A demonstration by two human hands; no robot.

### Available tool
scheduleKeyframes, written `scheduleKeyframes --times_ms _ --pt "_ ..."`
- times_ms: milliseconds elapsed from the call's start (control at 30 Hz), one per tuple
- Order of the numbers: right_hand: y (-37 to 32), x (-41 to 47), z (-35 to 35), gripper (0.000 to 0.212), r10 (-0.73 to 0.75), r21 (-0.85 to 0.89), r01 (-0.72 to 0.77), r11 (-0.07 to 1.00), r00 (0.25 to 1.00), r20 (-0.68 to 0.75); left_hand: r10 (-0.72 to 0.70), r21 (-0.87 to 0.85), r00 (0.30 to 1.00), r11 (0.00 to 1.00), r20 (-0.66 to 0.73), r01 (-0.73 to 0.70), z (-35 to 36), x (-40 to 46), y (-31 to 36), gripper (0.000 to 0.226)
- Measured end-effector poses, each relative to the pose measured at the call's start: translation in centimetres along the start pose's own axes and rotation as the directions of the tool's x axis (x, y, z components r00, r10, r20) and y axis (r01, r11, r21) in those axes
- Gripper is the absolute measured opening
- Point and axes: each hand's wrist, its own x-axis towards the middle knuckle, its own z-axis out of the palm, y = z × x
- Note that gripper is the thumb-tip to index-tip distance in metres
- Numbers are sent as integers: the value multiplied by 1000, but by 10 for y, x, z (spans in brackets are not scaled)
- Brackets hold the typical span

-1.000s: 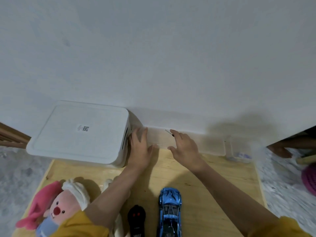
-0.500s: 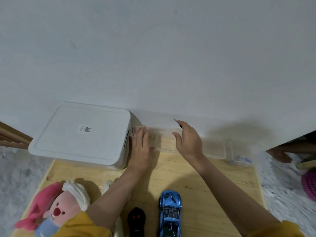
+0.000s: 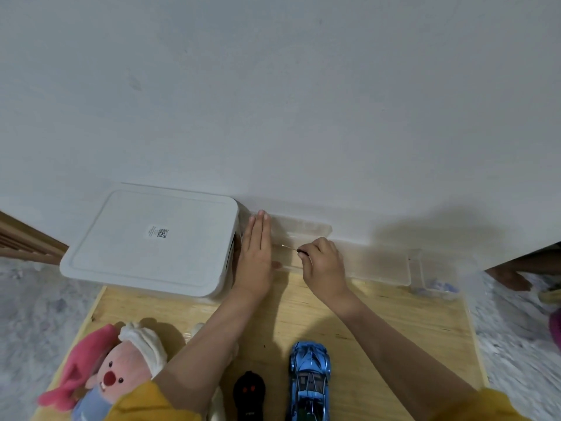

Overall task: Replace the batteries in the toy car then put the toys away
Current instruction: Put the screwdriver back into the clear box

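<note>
The blue toy car [image 3: 309, 381] stands at the near edge of the wooden table [image 3: 394, 329], with a black remote [image 3: 249, 393] just left of it. A long clear plastic box [image 3: 379, 262] lies along the wall at the back. My left hand [image 3: 256, 256] lies flat with straight fingers against the box's left end. My right hand [image 3: 326, 265] is over the box and pinches a thin screwdriver [image 3: 299, 251] with a black grip, its metal tip pointing left. A translucent lid part [image 3: 303, 229] shows behind my hands.
A white lidded storage bin [image 3: 151, 238] fills the back left of the table. A pink plush toy [image 3: 106, 369] lies at the near left. A small clear container [image 3: 434, 284] with bluish items sits at the back right. Another person's hand [image 3: 513, 278] rests beyond the right edge.
My right hand has come down from the lid's edge and now pinches the screwdriver with its tip pointing left. My left hand has straightened against the box's end.
</note>
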Motion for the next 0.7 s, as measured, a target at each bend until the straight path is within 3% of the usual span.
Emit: scheduleKeyframes --times_ms 167,233,367,500,600,700 --pt "2 9 17 7 90 -82 -87 993 995 40 -14 43 1000 999 -20 15 0 2 0 103" --pt "3 10 18 16 105 -86 -101 991 994 41 -8 39 1000 999 -25 9 -1 2 1 101" --pt "5 3 5 25 29 -36 -34 999 992 -126 -6 63 1000 998 -28 8 -2 3 2 105" --pt "8 9 -16 16 -41 -18 37 999 953 -300 1 61 999 998 -40 2 -2 1 2 105" --pt "8 19 -28 19 -146 -19 147 989 943 -301 1 65 999 998 -40 1 -2 -1 2 103" --pt "7 24 -30 28 -217 -22 216 976 958 -188 9 59 999 998 -53 -6 -1 -7 2 97"
